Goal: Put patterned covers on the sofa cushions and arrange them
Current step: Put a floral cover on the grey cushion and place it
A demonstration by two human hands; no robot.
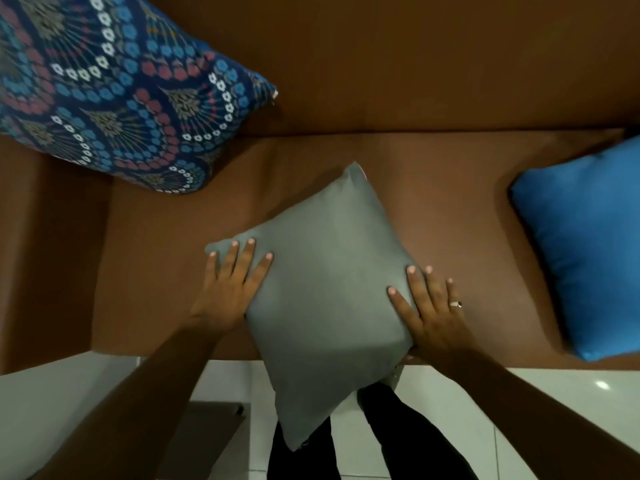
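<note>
While flat hands point(228, 289) point(431, 313) press it, smooth grey sq. cushion point(325, 292) sits cornerwise.

Both arms out ahead of me, bare forearms angling inward; my left hand point(228, 289) and right hand point(431, 308) lie flat, fingers straight and spread, backs facing up at me.

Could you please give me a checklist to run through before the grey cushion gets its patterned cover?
1. Hold on the grey cushion: ok, left hand and right hand lie flat on its sides.
2. The grey cushion is plain and needs a cover: ok.
3. Spare patterned cover at hand: cannot tell, none in view.
4. Bare sofa seat between patterned cushion and blue cushion: ok.
5. The blue cushion is covered: not ok, plain.
</note>
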